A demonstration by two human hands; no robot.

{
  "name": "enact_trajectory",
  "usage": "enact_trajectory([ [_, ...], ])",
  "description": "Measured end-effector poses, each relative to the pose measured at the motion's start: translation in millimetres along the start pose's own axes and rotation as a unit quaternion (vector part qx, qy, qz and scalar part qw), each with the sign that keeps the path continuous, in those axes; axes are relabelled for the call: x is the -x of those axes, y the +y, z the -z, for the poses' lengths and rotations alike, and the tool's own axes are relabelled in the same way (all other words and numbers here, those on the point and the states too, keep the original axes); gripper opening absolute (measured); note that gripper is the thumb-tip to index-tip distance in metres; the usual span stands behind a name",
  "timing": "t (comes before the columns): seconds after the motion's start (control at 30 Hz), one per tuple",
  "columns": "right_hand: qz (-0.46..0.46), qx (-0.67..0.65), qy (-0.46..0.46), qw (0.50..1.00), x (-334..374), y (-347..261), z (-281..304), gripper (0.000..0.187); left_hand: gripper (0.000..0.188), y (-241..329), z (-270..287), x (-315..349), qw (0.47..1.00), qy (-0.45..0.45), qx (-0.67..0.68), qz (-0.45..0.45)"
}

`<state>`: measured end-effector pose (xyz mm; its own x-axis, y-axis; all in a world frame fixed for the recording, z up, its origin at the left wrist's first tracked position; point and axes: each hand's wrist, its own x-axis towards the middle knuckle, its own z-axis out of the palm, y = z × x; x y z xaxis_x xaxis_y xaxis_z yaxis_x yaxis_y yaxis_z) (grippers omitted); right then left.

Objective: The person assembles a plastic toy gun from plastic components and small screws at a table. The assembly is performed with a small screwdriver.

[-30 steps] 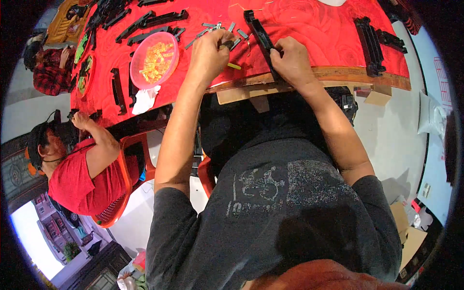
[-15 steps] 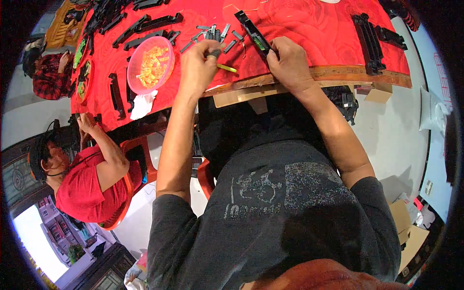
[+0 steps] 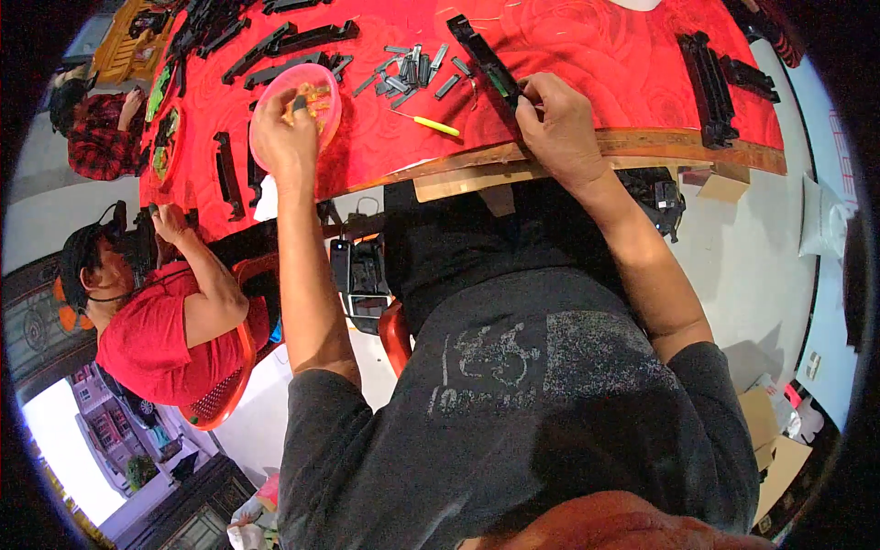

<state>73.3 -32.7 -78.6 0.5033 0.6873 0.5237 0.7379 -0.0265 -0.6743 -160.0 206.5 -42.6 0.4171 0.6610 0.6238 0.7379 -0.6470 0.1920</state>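
Note:
My left hand [image 3: 287,142] reaches into a round pink bowl [image 3: 335,105] holding small translucent orange pieces [image 3: 317,98]. Its bent fingers are apart and hang over those pieces; a dark band sits on one fingertip. I see nothing held in it, though the tips are partly hidden. Between the fingers and thumb of my right hand [image 3: 561,128] is the near end of a long black plastic part [image 3: 480,55], slanting away to the far left. A bit of green shows inside it. Between my hands lie a yellow-handled tool [image 3: 436,126] and a pile of small metallic and black strips [image 3: 415,71].
More long black parts lie on the red-covered table [image 3: 587,46], at the far left and at the right [image 3: 708,92]. A white tissue [image 3: 266,200] is by the bowl. A person in red [image 3: 165,335] works at the left; another person [image 3: 96,128] sits beyond.
My left hand has moved left from beside the metal strips into the pink bowl. The right hand keeps the black part in nearly the same place.

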Motion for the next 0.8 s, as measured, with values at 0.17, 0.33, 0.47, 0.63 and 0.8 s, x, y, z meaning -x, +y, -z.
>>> enact_trajectory([
  [0.17,0.013,-0.007,0.006,1.0,-0.5,-9.5,-2.1,0.009,0.021,91.7,0.8,32.6,0.838,-0.2,0.482,0.16],
  [0.33,0.033,-0.008,-0.005,0.999,1.4,-22.0,-0.4,0.009,0.029,157.6,-8.0,51.9,0.672,-0.273,0.626,0.287],
  [0.47,0.059,0.007,-0.004,0.998,2.3,-26.6,1.9,0.011,0.032,163.3,-11.7,52.3,0.61,-0.256,0.672,0.333],
  [0.63,0.026,-0.025,-0.016,0.999,2.5,-39.4,3.6,0.011,0.026,149.9,-22.0,54.7,0.594,-0.294,0.687,0.298],
  [0.8,-0.136,-0.276,-0.066,0.949,9.7,-18.4,-8.1,0.036,0.019,155.8,-18.3,57.6,0.639,-0.293,0.651,0.286],
])
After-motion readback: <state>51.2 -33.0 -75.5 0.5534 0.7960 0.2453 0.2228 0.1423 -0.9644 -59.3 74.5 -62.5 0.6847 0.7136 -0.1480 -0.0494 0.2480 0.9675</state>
